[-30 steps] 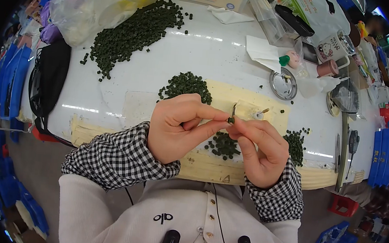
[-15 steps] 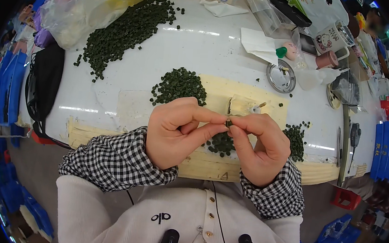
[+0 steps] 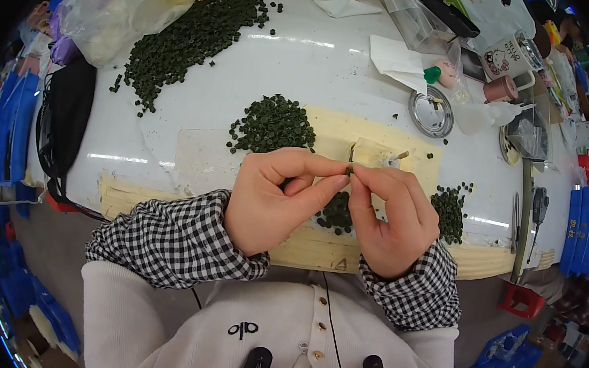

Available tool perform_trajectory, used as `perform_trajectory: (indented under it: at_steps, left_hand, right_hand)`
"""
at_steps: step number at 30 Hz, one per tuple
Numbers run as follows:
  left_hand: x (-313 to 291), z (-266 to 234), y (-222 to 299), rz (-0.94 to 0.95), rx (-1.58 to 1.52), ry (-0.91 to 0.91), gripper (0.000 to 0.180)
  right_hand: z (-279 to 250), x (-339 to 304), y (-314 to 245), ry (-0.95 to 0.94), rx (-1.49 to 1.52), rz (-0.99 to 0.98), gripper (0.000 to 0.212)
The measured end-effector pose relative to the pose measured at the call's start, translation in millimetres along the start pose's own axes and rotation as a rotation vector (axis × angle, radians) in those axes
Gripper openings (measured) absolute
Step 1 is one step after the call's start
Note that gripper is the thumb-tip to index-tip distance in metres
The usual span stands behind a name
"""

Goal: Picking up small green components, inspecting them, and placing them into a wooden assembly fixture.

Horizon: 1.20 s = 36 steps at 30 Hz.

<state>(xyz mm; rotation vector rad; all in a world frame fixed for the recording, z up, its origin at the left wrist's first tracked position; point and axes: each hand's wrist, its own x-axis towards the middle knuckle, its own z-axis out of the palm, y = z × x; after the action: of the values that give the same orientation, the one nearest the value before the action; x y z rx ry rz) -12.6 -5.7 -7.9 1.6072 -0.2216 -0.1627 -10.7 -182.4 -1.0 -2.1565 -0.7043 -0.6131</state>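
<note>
Head view: left hand (image 3: 272,197) and right hand (image 3: 398,220) meet, fingertips clamped on one small dark-green piece (image 3: 349,172) (too tiny to read its shape) between them, near a partly hidden pile of green pieces (image 3: 335,214); a light, even pinch should serve best.

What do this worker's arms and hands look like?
The bare left hand and bare right hand wear no gloves. Loose black-and-white checked cloth sleeve covers reach the wrists; beyond them, off-white knit sleeves show.
</note>
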Motion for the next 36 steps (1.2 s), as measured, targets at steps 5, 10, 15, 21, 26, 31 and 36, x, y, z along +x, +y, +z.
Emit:
perform_trajectory:
  at_steps: [5, 10, 15, 21, 26, 31, 36]
  left_hand:
    - [2.9, -2.3, 4.6, -0.493, -0.566, -0.038, 0.015]
    - [3.2, -4.4, 0.0, -0.326, -0.42, -0.033, 0.016]
    - [2.2, -8.5, 1.0, 0.095, 0.026, -0.004, 0.019]
    - [-0.2, -6.1, 2.6, 0.317, 0.31, 0.038, 0.023]
    - [-3.9, 2.1, -1.8, -0.091, -0.182, -0.013, 0.026]
    - [-3.0, -2.5, 3.9, -0.478, -0.578, -0.073, 0.023]
    - [0.0, -7.6, -1.7, -0.532, -0.719, -0.146, 0.023]
  right_hand:
    - [4.3, 0.2, 1.2, 0.027, -0.099, -0.073, 0.023]
    - [2.3, -0.9, 1.1, -0.039, 0.052, 0.059, 0.024]
    - [-0.2, -0.2, -0.9, -0.06, 0.092, 0.079, 0.023]
    - [0.0, 0.9, -1.3, -0.023, 0.102, 0.063, 0.023]
    - [2.0, 0.3, -2.5, -0.02, -0.047, 0.031, 0.024]
    - [5.1, -0.1, 0.8, -0.037, -0.17, -0.111, 0.025]
    - [2.8, -3.1, 17.4, -0.111, -0.279, -0.371, 0.026]
